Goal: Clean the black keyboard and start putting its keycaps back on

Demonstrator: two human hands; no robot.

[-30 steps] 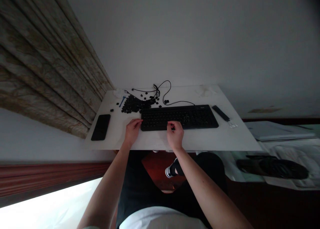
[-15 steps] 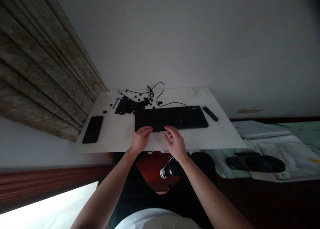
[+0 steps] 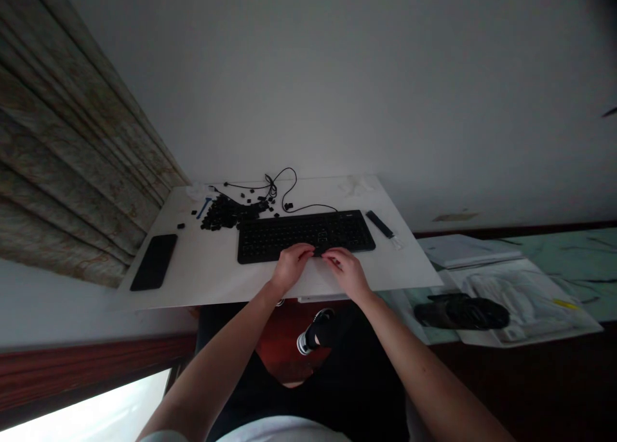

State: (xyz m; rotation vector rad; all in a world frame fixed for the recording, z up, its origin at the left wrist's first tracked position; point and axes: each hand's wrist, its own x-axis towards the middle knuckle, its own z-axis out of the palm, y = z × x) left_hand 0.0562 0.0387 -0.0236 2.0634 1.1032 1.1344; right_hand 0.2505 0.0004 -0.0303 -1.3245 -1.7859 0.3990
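Note:
A black keyboard point(image 3: 289, 231) lies on the white table, its keys too dark to make out one by one. Over its front edge, right of the middle, my left hand point(image 3: 292, 264) is closed with thumb and fingertips together. Close by on the right, my right hand point(image 3: 346, 268) is pinched as well, its fingertips at the same edge. Between the two sets of fingertips is something dark that blends into the keyboard; I cannot make it out. Loose black keycaps point(image 3: 222, 212) are heaped behind the keyboard's left end, with several strays around them.
A blue tool point(image 3: 204, 207) lies left of the heap. The black phone point(image 3: 154, 262) rests near the table's left edge. A dark strip-like tool with a clear end point(image 3: 380, 224) lies right of the keyboard. The keyboard's cable point(image 3: 295, 184) loops behind it. A patterned curtain point(image 3: 81, 127) hangs at left.
My right hand's fingers have closed from a looser, spread pose. Both hands have moved rightward along the keyboard and further over its front edge. The view has shifted slightly right.

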